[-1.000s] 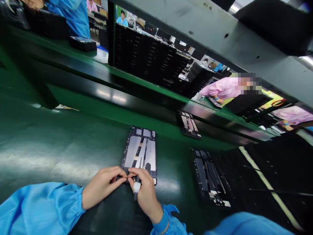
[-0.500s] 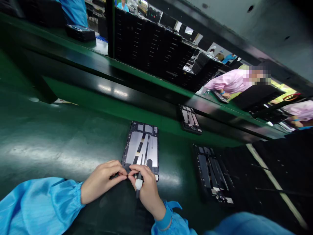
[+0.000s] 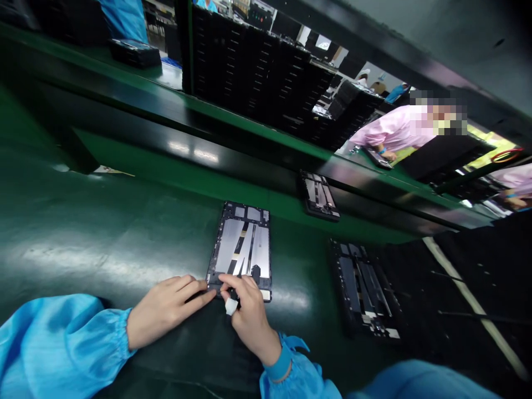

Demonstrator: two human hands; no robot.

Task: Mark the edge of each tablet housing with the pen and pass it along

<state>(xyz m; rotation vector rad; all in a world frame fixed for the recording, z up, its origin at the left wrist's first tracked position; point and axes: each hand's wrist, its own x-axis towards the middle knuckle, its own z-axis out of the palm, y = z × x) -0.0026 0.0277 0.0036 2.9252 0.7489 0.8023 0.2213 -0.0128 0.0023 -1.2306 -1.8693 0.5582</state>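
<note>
An opened tablet housing, its silvery inside facing up with a dark ribbon strip across it, lies on the green work surface. My left hand rests at its lower left corner, fingers stretched out and the fingertips touching the edge. Over the bottom edge is my right hand, closed around a slim dark tool that looks like tweezers, with a white-wrapped end. The tool's pointed part sticks out past the fingers over the housing. My right thumb and forefinger are near the lower left corner; what lies between them is too small to make out.
A second opened tablet lies to the right beside black trays. Another tablet sits farther back near the raised shelf. Tall black stacks stand on the shelf. Beyond it, a person in pink works.
My left hand has opened from a pinch, its fingers now laid straight against the housing's corner. My right hand has tilted the tool, so its white end has swung up and left.
</note>
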